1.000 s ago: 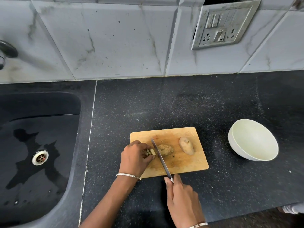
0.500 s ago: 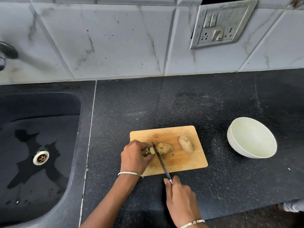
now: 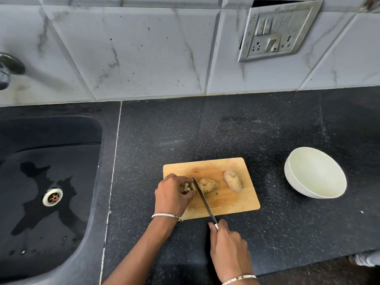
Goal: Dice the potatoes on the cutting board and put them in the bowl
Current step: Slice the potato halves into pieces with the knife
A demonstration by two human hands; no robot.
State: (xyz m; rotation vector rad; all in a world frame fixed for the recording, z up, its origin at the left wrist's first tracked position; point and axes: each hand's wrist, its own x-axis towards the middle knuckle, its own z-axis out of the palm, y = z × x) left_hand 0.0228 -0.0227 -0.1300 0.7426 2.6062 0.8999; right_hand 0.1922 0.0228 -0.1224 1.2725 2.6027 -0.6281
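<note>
Dicing underway near left edge of cutting board (image 3: 226, 204). Right hand (image 3: 229, 246) closed around knife (image 3: 203, 199) handle just off board's near edge, blade angled across board, tip at cut end of partly cut potato (image 3: 208, 185). Left hand (image 3: 172, 194) curled, fingertips bunched on small cut pieces (image 3: 188, 188) just left of blade. Whole potato (image 3: 232, 180) lying toward board's right edge, untouched. Bowl (image 3: 296, 182) on counter well right of board, looks empty. Best done with left fingertips tucked back from blade, potato pinned steady, straight even downward cuts, pieces kept gathered on board for later transfer.
</note>
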